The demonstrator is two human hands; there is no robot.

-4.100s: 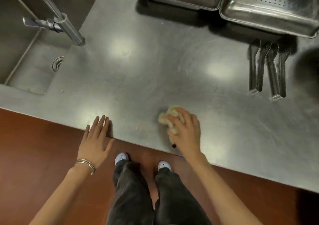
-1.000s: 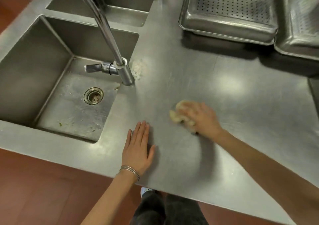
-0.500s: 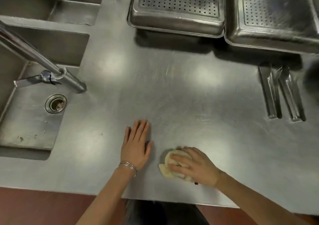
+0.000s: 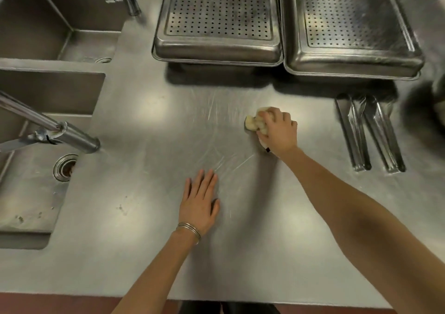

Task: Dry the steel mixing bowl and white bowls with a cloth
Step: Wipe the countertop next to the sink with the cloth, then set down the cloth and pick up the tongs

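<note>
My right hand [image 4: 279,130] presses a crumpled pale yellow cloth [image 4: 256,122] onto the steel counter [image 4: 265,229], right of centre. Damp wipe streaks fan out on the steel to the cloth's left. My left hand [image 4: 199,203] lies flat on the counter with fingers together and holds nothing; a bangle sits on its wrist. No steel mixing bowl or white bowl shows; a dark blurred shape [image 4: 431,106] at the right edge cannot be made out.
Two perforated steel pans [image 4: 216,49] [image 4: 354,61] stand at the back. Steel tongs [image 4: 370,133] lie to the right. A sink [image 4: 31,193] with a drain and faucet [image 4: 72,138] is on the left, a second basin [image 4: 72,25] behind it.
My right hand has slid the cloth away from the counter's front edge, farther back and to the right, leaving wet streaks. My left hand stays flat in place.
</note>
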